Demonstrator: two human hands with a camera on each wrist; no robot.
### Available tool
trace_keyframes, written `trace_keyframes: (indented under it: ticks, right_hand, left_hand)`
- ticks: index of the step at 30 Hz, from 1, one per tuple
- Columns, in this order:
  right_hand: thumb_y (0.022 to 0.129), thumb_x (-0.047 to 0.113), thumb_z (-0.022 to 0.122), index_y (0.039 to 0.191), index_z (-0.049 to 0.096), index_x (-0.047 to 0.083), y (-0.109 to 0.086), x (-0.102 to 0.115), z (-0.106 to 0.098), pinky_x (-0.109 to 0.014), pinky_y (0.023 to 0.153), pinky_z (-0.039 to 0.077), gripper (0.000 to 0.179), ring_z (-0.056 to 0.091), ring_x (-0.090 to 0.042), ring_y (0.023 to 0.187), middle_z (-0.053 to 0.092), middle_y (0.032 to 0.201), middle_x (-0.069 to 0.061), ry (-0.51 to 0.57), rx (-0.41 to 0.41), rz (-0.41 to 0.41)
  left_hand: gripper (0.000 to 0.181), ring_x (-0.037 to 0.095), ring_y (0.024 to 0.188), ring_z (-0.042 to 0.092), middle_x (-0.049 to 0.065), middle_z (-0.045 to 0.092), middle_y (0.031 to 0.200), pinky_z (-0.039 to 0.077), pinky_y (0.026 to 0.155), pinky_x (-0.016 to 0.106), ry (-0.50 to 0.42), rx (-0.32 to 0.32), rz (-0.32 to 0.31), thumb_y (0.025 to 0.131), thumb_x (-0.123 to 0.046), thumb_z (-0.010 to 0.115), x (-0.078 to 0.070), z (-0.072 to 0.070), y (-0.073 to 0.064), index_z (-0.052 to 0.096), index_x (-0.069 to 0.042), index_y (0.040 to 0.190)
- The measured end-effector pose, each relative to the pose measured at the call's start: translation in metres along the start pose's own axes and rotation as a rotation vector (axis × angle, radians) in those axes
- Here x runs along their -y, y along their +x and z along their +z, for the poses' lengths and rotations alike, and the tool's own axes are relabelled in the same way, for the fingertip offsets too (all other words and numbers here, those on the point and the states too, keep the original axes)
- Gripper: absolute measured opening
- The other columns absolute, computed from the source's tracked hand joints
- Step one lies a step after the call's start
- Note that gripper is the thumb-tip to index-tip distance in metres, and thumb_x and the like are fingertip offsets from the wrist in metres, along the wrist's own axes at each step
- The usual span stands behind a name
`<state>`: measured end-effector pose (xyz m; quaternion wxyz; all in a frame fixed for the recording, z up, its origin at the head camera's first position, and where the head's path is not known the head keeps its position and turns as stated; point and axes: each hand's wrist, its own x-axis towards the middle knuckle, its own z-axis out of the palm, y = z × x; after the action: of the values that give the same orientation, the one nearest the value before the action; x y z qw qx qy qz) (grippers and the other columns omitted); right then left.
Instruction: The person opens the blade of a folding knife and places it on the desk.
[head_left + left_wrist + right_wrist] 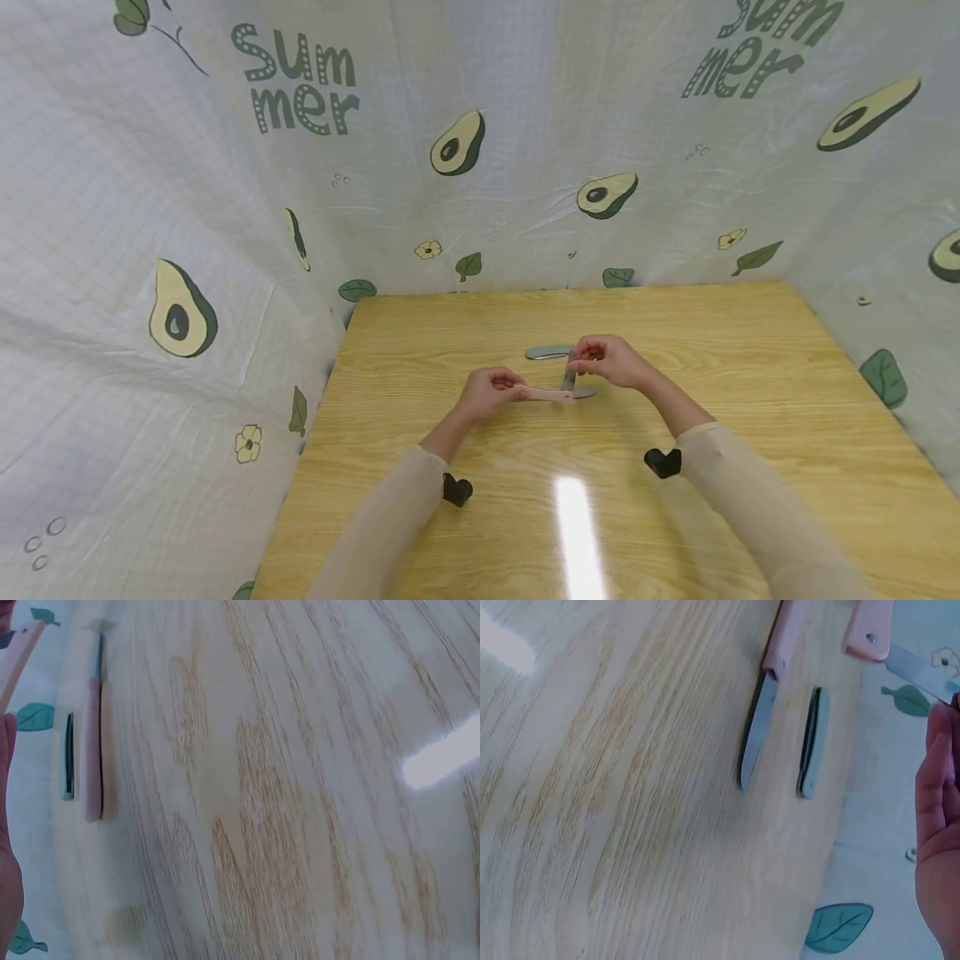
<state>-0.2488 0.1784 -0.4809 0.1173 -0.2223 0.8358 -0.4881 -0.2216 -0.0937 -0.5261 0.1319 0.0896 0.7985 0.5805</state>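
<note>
My left hand (491, 392) holds the pink handle (543, 394) of a folding knife above the table. The fingertips of my right hand (613, 361) pinch its blade (919, 671), which stands out at an angle from the handle. Below them on the table lies a second pink folding knife (786, 645) with its blade out; in the head view the held one largely covers it. Just beyond is a green folding knife (547, 352), folded, with a dark slot along its edge in the right wrist view.
The wooden table (420, 333) has a bright light reflection near its front. A white curtain (525, 83) printed with avocados and leaves hangs behind it and along both sides. Black wrist mounts (663, 462) sit at both sleeves.
</note>
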Motion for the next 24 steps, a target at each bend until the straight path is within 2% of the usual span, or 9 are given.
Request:
trace_keyframes:
  ticks: [2, 4, 6, 8, 11, 13, 15, 19, 24]
  right_hand:
    - [0.091, 0.011, 0.067, 0.088, 0.060, -0.002, -0.003, -0.003, -0.003, -0.025, 0.066, 0.057, 0.015, 0.068, -0.012, 0.073, 0.068, 0.085, -0.020, 0.089, 0.006, 0.001]
    - [0.092, 0.008, 0.066, 0.086, 0.055, -0.004, -0.006, -0.007, -0.005, -0.027, 0.070, 0.059, 0.017, 0.071, -0.016, 0.077, 0.069, 0.084, -0.018, 0.174, 0.009, 0.014]
    - [0.092, 0.006, 0.064, 0.085, 0.052, -0.006, -0.009, -0.010, -0.006, -0.027, 0.073, 0.060, 0.019, 0.072, -0.019, 0.080, 0.070, 0.086, -0.021, 0.234, 0.003, 0.028]
    - [0.093, 0.007, 0.064, 0.085, 0.050, -0.007, -0.012, -0.015, -0.006, -0.032, 0.078, 0.060, 0.020, 0.072, -0.025, 0.084, 0.071, 0.087, -0.019, 0.279, -0.003, 0.037]
    - [0.093, 0.009, 0.063, 0.085, 0.052, -0.004, -0.017, -0.021, -0.002, -0.035, 0.081, 0.059, 0.019, 0.072, -0.021, 0.083, 0.073, 0.088, -0.015, 0.337, -0.032, 0.025]
    - [0.093, 0.011, 0.064, 0.084, 0.053, 0.000, -0.020, -0.025, 0.002, -0.038, 0.083, 0.059, 0.018, 0.072, -0.017, 0.082, 0.074, 0.085, -0.004, 0.406, -0.063, 0.006]
    - [0.093, 0.010, 0.064, 0.082, 0.054, 0.004, -0.022, -0.027, 0.007, -0.034, 0.081, 0.059, 0.015, 0.072, -0.011, 0.080, 0.074, 0.083, 0.003, 0.480, -0.102, -0.014]
    - [0.093, 0.002, 0.061, 0.080, 0.056, 0.009, -0.023, -0.028, 0.019, -0.029, 0.078, 0.059, 0.016, 0.072, -0.009, 0.078, 0.074, 0.081, 0.003, 0.636, -0.193, -0.049]
    - [0.093, -0.006, 0.056, 0.078, 0.057, 0.006, -0.021, -0.023, 0.035, -0.025, 0.077, 0.059, 0.020, 0.073, -0.011, 0.077, 0.074, 0.081, -0.001, 0.877, -0.313, -0.053]
  left_hand:
    - [0.017, 0.010, 0.075, 0.068, 0.013, 0.074, 0.093, 0.059, 0.078, 0.041, -0.034, -0.016, 0.000, 0.085, -0.015, 0.074, 0.000, -0.002, 0.000, 0.073, -0.002, 0.097]
    - [0.017, 0.012, 0.076, 0.070, 0.016, 0.074, 0.095, 0.059, 0.080, 0.043, -0.075, -0.030, 0.003, 0.085, -0.011, 0.074, -0.001, -0.004, -0.001, 0.072, 0.000, 0.097]
    - [0.017, 0.013, 0.077, 0.071, 0.020, 0.073, 0.096, 0.059, 0.081, 0.044, -0.108, -0.032, 0.007, 0.085, -0.007, 0.073, -0.004, -0.006, -0.002, 0.071, 0.004, 0.098]
    - [0.017, 0.011, 0.076, 0.071, 0.021, 0.073, 0.096, 0.059, 0.080, 0.042, -0.121, -0.040, 0.014, 0.085, -0.005, 0.073, -0.004, -0.007, -0.002, 0.070, 0.006, 0.098]
    - [0.018, 0.008, 0.075, 0.069, 0.020, 0.073, 0.096, 0.059, 0.080, 0.043, -0.121, -0.068, 0.016, 0.084, -0.005, 0.073, -0.002, -0.008, -0.002, 0.070, 0.005, 0.099]
    - [0.020, 0.007, 0.073, 0.067, 0.017, 0.073, 0.093, 0.059, 0.080, 0.045, -0.126, -0.093, 0.019, 0.084, -0.007, 0.074, 0.001, -0.008, -0.001, 0.071, 0.004, 0.100]
    - [0.022, 0.006, 0.072, 0.066, 0.013, 0.073, 0.090, 0.058, 0.082, 0.049, -0.145, -0.113, 0.012, 0.084, -0.009, 0.075, 0.001, -0.009, -0.002, 0.070, 0.004, 0.101]
    - [0.024, 0.007, 0.074, 0.067, 0.005, 0.070, 0.083, 0.057, 0.085, 0.048, -0.291, -0.136, -0.009, 0.086, -0.003, 0.071, 0.000, -0.010, -0.002, 0.066, 0.010, 0.105]
    - [0.023, 0.011, 0.076, 0.070, 0.002, 0.068, 0.080, 0.059, 0.082, 0.035, -0.521, -0.184, -0.013, 0.087, 0.007, 0.065, 0.000, -0.009, 0.002, 0.060, 0.018, 0.107]
